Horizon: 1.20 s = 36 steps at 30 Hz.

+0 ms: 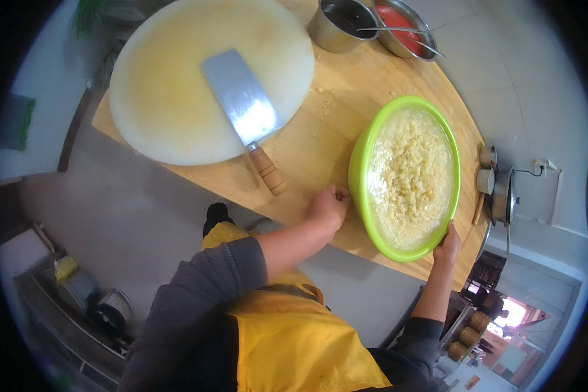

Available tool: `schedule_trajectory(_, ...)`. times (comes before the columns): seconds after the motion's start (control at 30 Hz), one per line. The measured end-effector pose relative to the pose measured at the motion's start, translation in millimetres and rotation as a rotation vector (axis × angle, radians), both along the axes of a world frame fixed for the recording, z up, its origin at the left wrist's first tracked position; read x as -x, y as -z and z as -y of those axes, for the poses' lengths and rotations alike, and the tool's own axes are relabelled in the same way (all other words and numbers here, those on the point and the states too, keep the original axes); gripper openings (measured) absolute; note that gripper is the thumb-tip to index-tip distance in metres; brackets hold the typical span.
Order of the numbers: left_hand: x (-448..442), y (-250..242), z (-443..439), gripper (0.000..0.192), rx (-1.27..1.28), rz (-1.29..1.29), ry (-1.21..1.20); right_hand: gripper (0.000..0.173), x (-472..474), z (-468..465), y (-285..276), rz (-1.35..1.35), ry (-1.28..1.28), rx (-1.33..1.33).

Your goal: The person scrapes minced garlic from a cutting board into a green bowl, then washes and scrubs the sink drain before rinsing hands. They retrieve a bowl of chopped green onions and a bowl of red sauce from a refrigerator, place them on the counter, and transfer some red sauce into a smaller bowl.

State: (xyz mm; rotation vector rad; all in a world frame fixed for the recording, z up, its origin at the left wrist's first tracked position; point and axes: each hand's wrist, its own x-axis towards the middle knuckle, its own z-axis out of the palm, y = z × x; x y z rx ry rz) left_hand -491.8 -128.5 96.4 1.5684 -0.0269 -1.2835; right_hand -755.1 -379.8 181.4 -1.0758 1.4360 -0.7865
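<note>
A lime-green plastic bowl (360, 166) stands on the wooden table, tilted in view, full of small pale diced pieces (411, 176) under a shiny, wet-looking surface. My right hand (448, 242) grips its near right rim, with the fingers hidden beneath. On the tabletop, my left hand (328, 208) is beside the bowl's left wall with its fingers curled. Whether it pinches anything or touches the wall is unclear. Farther left, a cleaver (245, 98) lies flat across a round white cutting board (161, 98), its wooden handle (267, 171) reaching past the board's edge.
Small pale crumbs (327, 100) dot the wooden table (333, 142). At the far edge are a metal pot of dark liquid (340, 36) and a metal bowl of red sauce (397, 24), each with a utensil. Metal pans (502, 196) sit past the table's right end.
</note>
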Motion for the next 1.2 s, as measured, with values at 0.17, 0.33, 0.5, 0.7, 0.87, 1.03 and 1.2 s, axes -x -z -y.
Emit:
schedule_trajectory(0.17, 9.0, 29.7, 23.4, 0.014, 0.089, -0.242, -0.041, 0.034, -3.2, 25.2, 12.3, -0.011, -0.067, 0.068)
schedule_trajectory(0.33, 1.7, 22.5, 23.9, 0.019, 0.128, -0.484, -0.063, 0.033, 0.9, 23.5, -2.8, -0.417, -0.051, 0.21)
schedule_trajectory(0.5, -47.5, -8.2, -1.0, 0.03, 0.149, -0.438, -0.03, 0.023, -12.5, -79.3, -36.6, -0.753, 0.01, 1.093)
schedule_trajectory(0.7, -204.3, -4.5, 68.3, 0.026, 0.395, 1.076, 0.483, 0.029, -93.6, -249.5, 37.8, -0.581, -0.922, 1.064)
schedule_trajectory(0.87, -282.6, 13.8, 152.1, 0.024, -0.11, 1.801, 1.03, 0.035, -200.3, -234.2, 96.3, -0.749, -0.874, 0.561)
schedule_trajectory(1.03, -267.5, 16.0, 150.0, 0.023, -0.392, 1.879, 1.272, 0.041, -280.8, -194.3, 117.1, -0.616, -0.667, 0.568)
schedule_trajectory(1.2, -236.2, 1.5, 107.3, 0.03, -0.19, 1.691, 1.35, 0.042, -337.9, -151.6, 134.9, -0.486, -0.396, 0.784)
